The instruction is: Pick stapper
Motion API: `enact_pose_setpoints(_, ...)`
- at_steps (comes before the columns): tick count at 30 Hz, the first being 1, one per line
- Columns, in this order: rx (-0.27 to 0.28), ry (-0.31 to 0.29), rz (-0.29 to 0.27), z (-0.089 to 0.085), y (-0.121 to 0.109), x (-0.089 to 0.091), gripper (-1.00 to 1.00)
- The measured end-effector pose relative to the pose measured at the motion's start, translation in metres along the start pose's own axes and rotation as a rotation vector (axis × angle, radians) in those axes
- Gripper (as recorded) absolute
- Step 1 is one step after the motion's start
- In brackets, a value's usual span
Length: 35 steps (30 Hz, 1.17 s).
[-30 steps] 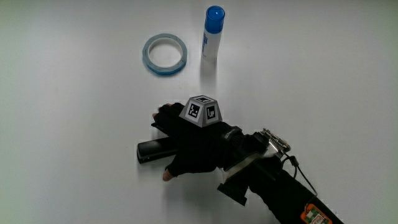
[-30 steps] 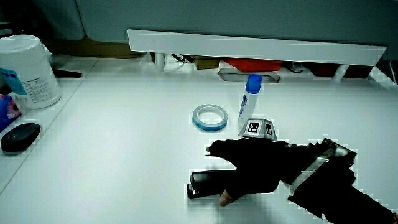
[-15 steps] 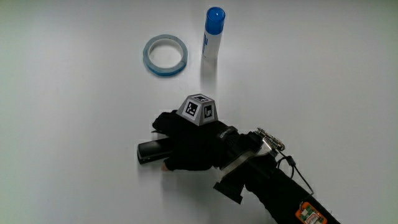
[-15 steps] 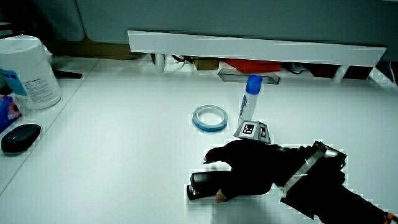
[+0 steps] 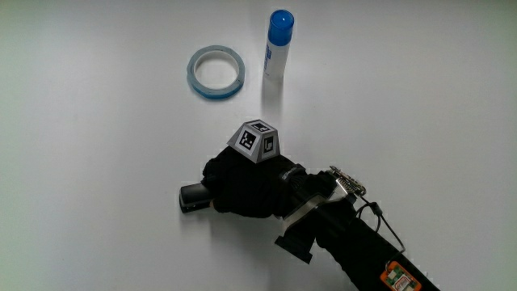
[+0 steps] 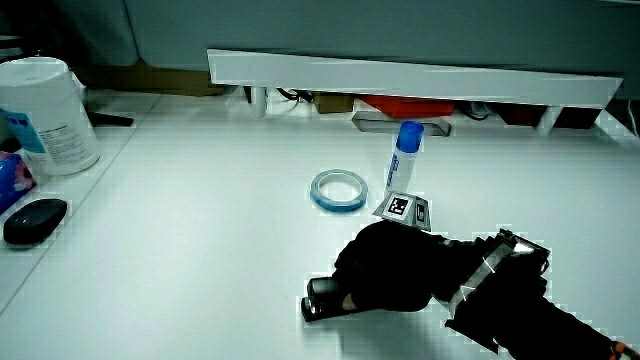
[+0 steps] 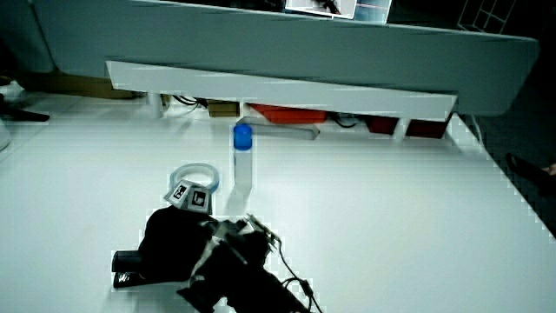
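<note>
White tabletop (image 5: 97, 162) is being seen across all three views, and a low white partition (image 6: 400, 78) is being shown standing along its edge in both side views. On a neighbouring surface beside the tabletop, a large white canister (image 6: 42, 115) is being shown in a side view, with a dark rounded object (image 6: 34, 220) lying nearer to the person than the canister.

A forearm in a black sleeve (image 5: 363, 255) is being extended over the tabletop from the person's edge. The hand (image 5: 246, 186), in a black glove, is being held low on the tabletop, and a small patterned cube (image 5: 258, 141) is being carried on its back.

The grip is being kept clamped on the stapler (image 5: 194, 197): the fingers are being curled down over its black body, so that only one end is being left showing beside the glove. In both side views the stapler (image 6: 322, 298) is being shown lying flat on the tabletop under the hand. Whether it is being lifted clear of the tabletop cannot be told.

Farther from the person than the hand, a glue stick (image 5: 277, 44) with a blue cap is being shown standing upright. Just beside the glue stick, a ring of pale blue tape (image 5: 215, 70) is being shown lying flat, apart from the hand.
</note>
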Motion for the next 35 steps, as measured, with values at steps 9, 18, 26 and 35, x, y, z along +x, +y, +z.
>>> enact_pose_setpoints(9, 0.015, -0.015, 0.019, 0.002, -0.002, -0.006, 1.0)
enact_pose_setpoints(18, 0.119, -0.033, 0.038, 0.035, -0.022, -0.013, 1.0)
enact_pose_setpoints(26, 0.175, 0.005, 0.056, 0.067, -0.044, -0.012, 1.0)
enact_pose_setpoints(35, 0.255, 0.07, 0.17, 0.096, -0.057, 0.016, 1.0)
